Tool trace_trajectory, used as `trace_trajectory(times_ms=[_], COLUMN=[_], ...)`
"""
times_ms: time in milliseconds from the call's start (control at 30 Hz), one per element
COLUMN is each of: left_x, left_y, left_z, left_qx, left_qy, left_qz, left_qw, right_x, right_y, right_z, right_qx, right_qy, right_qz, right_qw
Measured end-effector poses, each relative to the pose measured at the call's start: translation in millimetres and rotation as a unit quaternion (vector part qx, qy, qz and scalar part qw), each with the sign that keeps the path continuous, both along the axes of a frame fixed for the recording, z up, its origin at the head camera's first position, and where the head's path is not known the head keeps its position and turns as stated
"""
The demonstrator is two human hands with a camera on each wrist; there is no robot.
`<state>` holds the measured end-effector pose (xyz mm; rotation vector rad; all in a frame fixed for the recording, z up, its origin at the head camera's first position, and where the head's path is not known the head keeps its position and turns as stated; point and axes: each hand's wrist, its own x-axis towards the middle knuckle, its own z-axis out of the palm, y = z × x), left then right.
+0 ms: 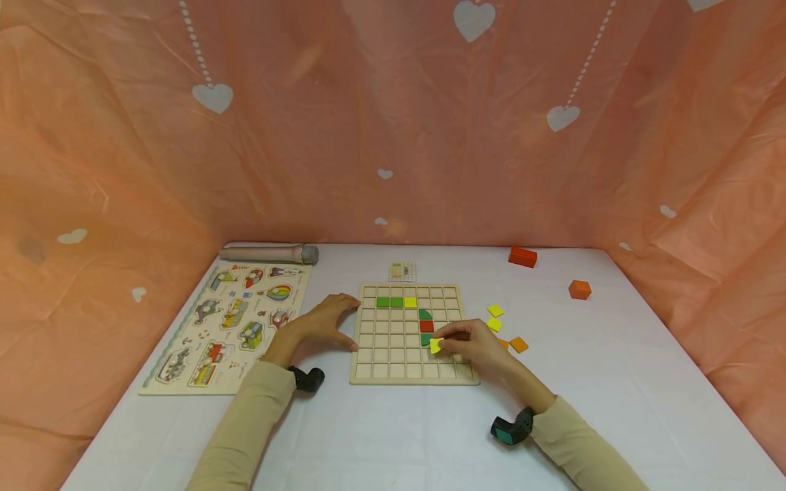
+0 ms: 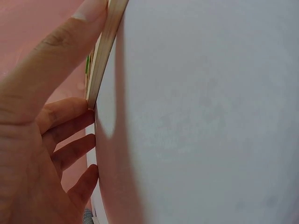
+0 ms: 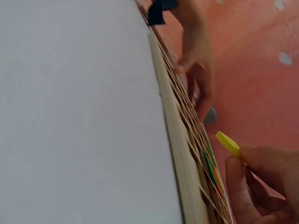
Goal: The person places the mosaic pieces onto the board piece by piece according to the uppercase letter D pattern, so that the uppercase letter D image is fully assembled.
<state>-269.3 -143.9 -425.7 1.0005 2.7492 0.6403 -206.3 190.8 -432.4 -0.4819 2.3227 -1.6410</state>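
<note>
A wooden grid board (image 1: 381, 376) lies flat in the middle of the table. Two green square tiles (image 1: 389, 302) and a yellow one (image 1: 410, 302) fill cells in one row. To their right, a red square tile (image 1: 426, 326) sits between two rounded green tiles (image 1: 425, 314). My right hand (image 1: 471, 341) pinches a yellow square tile (image 3: 229, 143) between thumb and finger, just above the board beside the lower green tile. At the board's left edge, my left hand (image 1: 322, 320) is spread, its thumb and fingertips against the rim (image 2: 100, 70).
Loose yellow tiles (image 1: 495, 318) and orange tiles (image 1: 518, 344) lie right of the board. A small pattern card (image 1: 402, 271) is behind it. Farther right are a red block (image 1: 522, 257) and an orange block (image 1: 580, 290). At left are a picture puzzle (image 1: 209, 341) and a microphone (image 1: 267, 253).
</note>
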Motion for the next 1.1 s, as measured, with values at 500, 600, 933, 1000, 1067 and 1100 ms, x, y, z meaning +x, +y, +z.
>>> trace_trajectory(times_ms=[500,600,933,1000,1067,1100], left_x=[0.0,0.0,-0.2,0.1,0.4,0.5], left_y=[0.2,0.1,0.9,0.9,0.7,0.8], left_z=[0.5,0.4,-0.3,0.2,0.7,1.1], left_qx=[0.001,0.001,0.003,0.003,0.003,0.002], left_qy=[0.003,0.003,-0.011,-0.010,-0.008,-0.006], left_qz=[-0.001,0.000,0.006,0.005,0.005,0.005], left_qw=[1.0000,1.0000,0.9999,0.9999,1.0000,1.0000], right_x=[0.8,2.3,3.7,3.6,3.6,3.7], right_y=[-38.8,-39.2,-40.1,-40.4,-40.5,-40.7], right_z=[-13.3,-12.0,-11.8,-11.9,-11.7,-11.5], right_qx=[0.116,0.148,0.193,0.200,0.205,0.206], right_qy=[0.226,0.255,0.313,0.324,0.332,0.336], right_qz=[0.037,0.048,0.065,0.067,0.069,0.070], right_qw=[0.9664,0.9544,0.9276,0.9224,0.9181,0.9163])
